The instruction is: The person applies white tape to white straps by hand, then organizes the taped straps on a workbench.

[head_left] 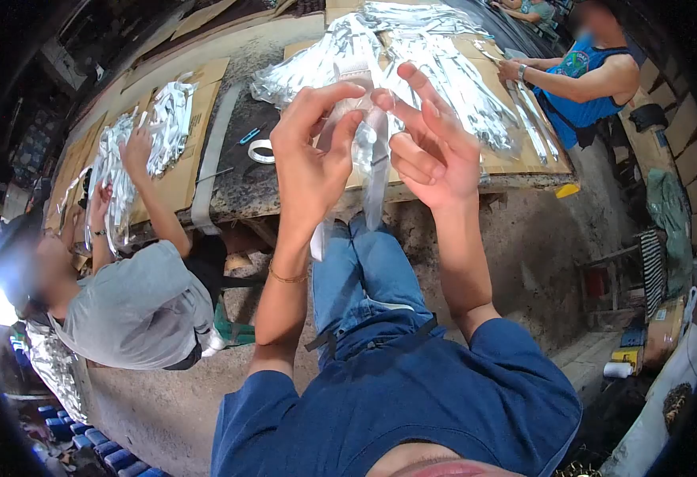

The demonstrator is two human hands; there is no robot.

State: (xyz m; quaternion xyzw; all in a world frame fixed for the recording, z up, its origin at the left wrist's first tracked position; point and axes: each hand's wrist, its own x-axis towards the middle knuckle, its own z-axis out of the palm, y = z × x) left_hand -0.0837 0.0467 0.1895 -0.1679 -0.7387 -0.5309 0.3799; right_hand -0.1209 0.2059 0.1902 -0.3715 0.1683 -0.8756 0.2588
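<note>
A whitish flat strap [377,163] hangs in front of me between my hands, its lower ends dangling over my knees. My left hand [317,143] is closed, thumb and forefinger pinching the strap near its top. On the other side, my right hand [440,147] has its lower fingers curled in and one fingertip against the strap. Another finger of that hand points up and away. A shiny clear bit, perhaps plastic, shows between the hands. Behind them lies a large pile of white straps [436,71], partly under clear plastic.
The worktable [237,187] carries cardboard sheets [205,87], a tape roll [261,151] and a small blue tool [250,135]. At left, a person in a grey shirt [138,306] handles another strap pile. A person in a blue tank top [591,75] stands at right.
</note>
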